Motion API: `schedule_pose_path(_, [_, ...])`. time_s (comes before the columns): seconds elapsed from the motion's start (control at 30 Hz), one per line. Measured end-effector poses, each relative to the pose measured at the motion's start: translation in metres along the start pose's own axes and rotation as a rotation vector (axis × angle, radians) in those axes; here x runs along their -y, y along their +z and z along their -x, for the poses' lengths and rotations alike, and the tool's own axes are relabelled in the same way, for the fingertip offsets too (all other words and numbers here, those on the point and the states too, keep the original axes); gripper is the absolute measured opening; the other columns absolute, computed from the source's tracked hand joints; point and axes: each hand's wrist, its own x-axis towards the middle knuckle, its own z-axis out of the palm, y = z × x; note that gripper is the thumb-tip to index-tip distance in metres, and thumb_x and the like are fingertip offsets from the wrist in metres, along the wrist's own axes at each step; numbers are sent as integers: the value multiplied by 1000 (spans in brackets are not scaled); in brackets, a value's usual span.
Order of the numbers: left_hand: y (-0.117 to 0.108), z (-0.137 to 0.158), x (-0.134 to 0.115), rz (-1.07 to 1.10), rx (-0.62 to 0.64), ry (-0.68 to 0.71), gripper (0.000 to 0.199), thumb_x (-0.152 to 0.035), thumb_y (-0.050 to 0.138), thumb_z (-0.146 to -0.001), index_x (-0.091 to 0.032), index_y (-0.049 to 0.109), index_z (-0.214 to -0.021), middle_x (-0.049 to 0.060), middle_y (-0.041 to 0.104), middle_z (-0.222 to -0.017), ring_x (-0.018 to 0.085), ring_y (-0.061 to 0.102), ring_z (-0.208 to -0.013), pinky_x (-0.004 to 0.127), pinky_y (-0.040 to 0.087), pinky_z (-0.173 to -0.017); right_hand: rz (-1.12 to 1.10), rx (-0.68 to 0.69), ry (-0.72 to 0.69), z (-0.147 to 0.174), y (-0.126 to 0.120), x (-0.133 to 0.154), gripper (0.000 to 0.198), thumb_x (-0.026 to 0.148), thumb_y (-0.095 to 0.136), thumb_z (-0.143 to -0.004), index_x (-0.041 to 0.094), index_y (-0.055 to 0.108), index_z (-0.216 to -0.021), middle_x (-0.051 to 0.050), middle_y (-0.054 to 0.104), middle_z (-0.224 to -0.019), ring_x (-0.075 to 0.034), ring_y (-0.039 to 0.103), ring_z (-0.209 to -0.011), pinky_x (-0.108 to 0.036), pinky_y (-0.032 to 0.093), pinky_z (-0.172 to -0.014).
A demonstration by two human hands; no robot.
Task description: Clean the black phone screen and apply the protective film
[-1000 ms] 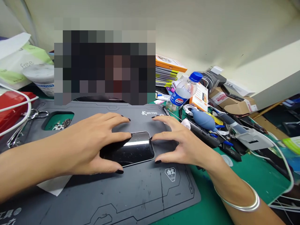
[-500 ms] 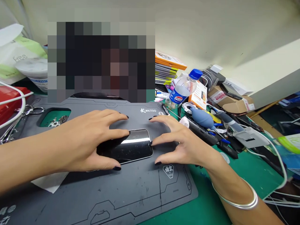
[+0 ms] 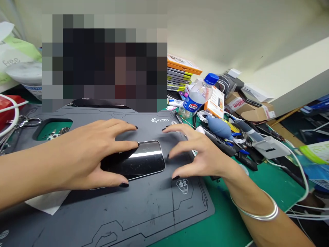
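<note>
Left grip (image 3: 96, 156) across phone (image 3: 147, 160), long axis nearly sideways, right end farther

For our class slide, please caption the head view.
Left hand on a phone lying on a grey mat, the open right hand clear of the phone's edge.

Left hand (image 3: 96, 156) arches palm-down, thumb splayed from forefinger; right hand (image 3: 196, 154) curves loosely, 3 visible digits apart.

Black phone (image 3: 140, 165), glossy glass face up, thin silvery edge, lying flat on grey mat (image 3: 133, 209)
</note>
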Motion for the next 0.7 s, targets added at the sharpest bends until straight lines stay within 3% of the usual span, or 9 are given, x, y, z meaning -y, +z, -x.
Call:
schedule_pose_path(0.07, [0,3,3,-5,14,10,56,-66,68,-90,-31,72,-133,18,65,-149,46,69,-125,62,66,-92,33,-22,68,1,-1,-2,46,42,99,-73,22,77,-109,-17,60,-148,-34,60,-139,-50,50,-116])
schedule_pose_path(0.17, [-1,6,6,-25,0,-17,52,-67,69,-87,-31,75,-125,16,65,-149,46,67,-127,63,64,-96,88,8,140,1,1,-3,62,43,99,-72,22,68,-122,-18,59,-150,-34,58,-141,-51,50,-118])
schedule_pose_path(0.27, [-1,6,8,-57,-31,-59,52,-73,69,-84,-28,79,-108,16,69,-145,45,67,-127,64,62,-100,122,34,138,1,3,-3,70,46,97,-74,21,64,-131,-18,60,-150,-35,57,-143,-51,48,-120])
schedule_pose_path(0.4, [-2,5,10,-42,-9,-47,54,-74,68,-85,-26,79,-106,17,69,-143,42,69,-125,59,63,-99,164,-16,108,3,1,-6,84,50,94,-78,17,56,-145,-20,61,-150,-35,57,-143,-51,48,-121])
schedule_pose_path(0.53, [2,7,16,-36,-72,-85,49,-71,65,-90,-25,78,-97,15,72,-138,40,69,-121,57,62,-97,263,-117,162,5,-2,-15,78,39,91,-83,16,54,-148,-21,60,-151,-36,58,-142,-53,49,-121])
schedule_pose_path(0.7, [8,7,31,-53,-162,-108,35,-48,50,-103,-25,73,-93,10,73,-133,32,71,-113,49,61,-93,285,-249,195,7,-2,-19,53,29,80,-92,21,57,-139,-18,65,-143,-35,60,-138,-56,51,-117])
